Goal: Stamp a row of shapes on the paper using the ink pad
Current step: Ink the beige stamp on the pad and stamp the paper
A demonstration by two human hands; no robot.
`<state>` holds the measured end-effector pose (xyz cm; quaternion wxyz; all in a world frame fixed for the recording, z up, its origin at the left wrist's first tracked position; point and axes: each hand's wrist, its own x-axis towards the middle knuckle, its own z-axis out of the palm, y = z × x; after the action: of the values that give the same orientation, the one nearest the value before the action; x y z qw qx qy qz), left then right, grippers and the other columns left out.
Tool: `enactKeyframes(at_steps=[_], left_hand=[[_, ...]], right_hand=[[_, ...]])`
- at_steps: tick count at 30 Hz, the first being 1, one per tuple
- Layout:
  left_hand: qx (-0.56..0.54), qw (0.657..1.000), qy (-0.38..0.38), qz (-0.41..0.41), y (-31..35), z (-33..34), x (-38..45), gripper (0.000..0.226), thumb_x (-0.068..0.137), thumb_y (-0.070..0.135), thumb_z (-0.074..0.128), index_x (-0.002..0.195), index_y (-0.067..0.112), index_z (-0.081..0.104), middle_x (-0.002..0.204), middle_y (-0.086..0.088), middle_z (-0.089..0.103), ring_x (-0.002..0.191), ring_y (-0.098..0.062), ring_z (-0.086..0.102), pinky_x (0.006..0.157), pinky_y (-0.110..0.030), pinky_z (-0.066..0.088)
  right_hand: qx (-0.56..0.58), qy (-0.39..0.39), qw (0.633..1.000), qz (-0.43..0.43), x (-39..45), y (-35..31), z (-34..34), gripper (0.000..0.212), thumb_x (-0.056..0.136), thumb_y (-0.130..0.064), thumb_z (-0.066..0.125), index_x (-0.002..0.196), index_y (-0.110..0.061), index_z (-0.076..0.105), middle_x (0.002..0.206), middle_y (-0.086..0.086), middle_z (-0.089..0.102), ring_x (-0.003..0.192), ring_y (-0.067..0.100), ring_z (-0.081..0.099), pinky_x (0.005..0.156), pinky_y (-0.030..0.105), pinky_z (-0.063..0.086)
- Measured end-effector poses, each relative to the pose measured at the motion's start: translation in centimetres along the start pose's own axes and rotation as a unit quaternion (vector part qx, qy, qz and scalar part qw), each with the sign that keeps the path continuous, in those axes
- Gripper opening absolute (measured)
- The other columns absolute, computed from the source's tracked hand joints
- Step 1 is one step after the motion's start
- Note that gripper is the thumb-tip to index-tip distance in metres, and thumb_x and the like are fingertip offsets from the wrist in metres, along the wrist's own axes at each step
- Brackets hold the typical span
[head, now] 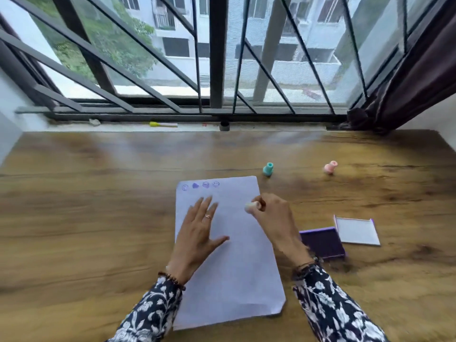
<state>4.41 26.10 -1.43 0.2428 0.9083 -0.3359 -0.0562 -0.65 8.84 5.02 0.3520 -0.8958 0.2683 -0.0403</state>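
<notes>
A white sheet of paper (241, 267) lies on the wooden table (86, 206), with a row of several purple stamped shapes (200, 185) along its top left edge. My left hand (199, 233) rests flat on the paper, fingers spread. Above the paper's right side, my right hand (274, 218) grips a small pale stamp (252, 206). The open purple ink pad (322, 241) sits just right of the paper, partly hidden by my right wrist, and its white lid (357, 230) lies beside it.
A teal stamp (268, 169) stands beyond the paper's top right corner and a pink stamp (330, 167) lies further right. A yellow-capped marker (162, 124) rests on the window sill below the barred window. A dark curtain (407, 90) hangs at the right.
</notes>
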Motion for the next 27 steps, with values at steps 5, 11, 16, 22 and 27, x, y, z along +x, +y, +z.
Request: enactKeyframes(at_steps=[5, 11, 16, 22, 27], left_hand=[[0.008, 0.999, 0.003, -0.053, -5.8, -3.2, 1.0, 0.087, 0.074, 0.048, 0.068, 0.142, 0.013, 0.026, 0.154, -0.005, 0.020, 0.143, -0.023, 0.013, 0.117, -0.039, 0.011], [-0.001, 0.997, -0.066, -0.045, -8.9, -4.2, 2.8, 0.117, 0.050, 0.089, 0.034, 0.144, 0.022, 0.016, 0.156, 0.005, 0.012, 0.145, -0.017, 0.002, 0.117, -0.038, -0.004], [-0.027, 0.998, -0.035, -0.043, -9.7, -3.3, 2.8, 0.111, 0.053, 0.084, 0.046, 0.144, 0.024, 0.021, 0.155, 0.006, 0.017, 0.144, -0.014, 0.007, 0.117, -0.035, -0.005], [-0.032, 0.999, -0.018, -0.032, -10.1, -2.7, 2.7, 0.102, 0.064, 0.067, 0.063, 0.144, 0.024, 0.018, 0.156, 0.008, 0.015, 0.144, -0.011, 0.004, 0.113, -0.028, -0.013], [-0.031, 0.999, -0.007, -0.021, -10.3, -2.4, 2.7, 0.101, 0.064, 0.068, 0.061, 0.144, 0.023, 0.017, 0.155, 0.006, 0.016, 0.143, -0.010, 0.004, 0.112, -0.028, -0.014]], right_hand=[[0.007, 0.046, 0.999, -0.002, 3.2, -3.5, 3.7, 0.018, 0.081, -0.011, 0.050, 0.087, -0.001, 0.065, 0.095, 0.017, 0.065, 0.087, 0.032, 0.059, 0.073, 0.034, 0.043], [-0.031, 0.085, 0.996, 0.021, 5.2, -4.2, 5.8, 0.019, 0.082, -0.010, 0.046, 0.086, 0.003, 0.060, 0.092, 0.022, 0.063, 0.083, 0.037, 0.056, 0.067, 0.036, 0.041], [-0.065, 0.107, 0.992, 0.023, 5.9, -3.8, 7.1, 0.015, 0.082, -0.010, 0.048, 0.082, 0.001, 0.057, 0.089, 0.020, 0.061, 0.081, 0.034, 0.054, 0.063, 0.031, 0.033], [-0.170, 0.110, 0.979, 0.006, 6.7, -4.1, 8.3, 0.017, 0.085, -0.011, 0.045, 0.084, 0.001, 0.058, 0.092, 0.021, 0.062, 0.086, 0.035, 0.056, 0.067, 0.035, 0.040], [-0.242, 0.049, 0.969, -0.020, 7.7, -4.5, 7.9, 0.017, 0.087, -0.010, 0.045, 0.087, 0.003, 0.056, 0.099, 0.023, 0.061, 0.091, 0.038, 0.057, 0.074, 0.039, 0.041]])
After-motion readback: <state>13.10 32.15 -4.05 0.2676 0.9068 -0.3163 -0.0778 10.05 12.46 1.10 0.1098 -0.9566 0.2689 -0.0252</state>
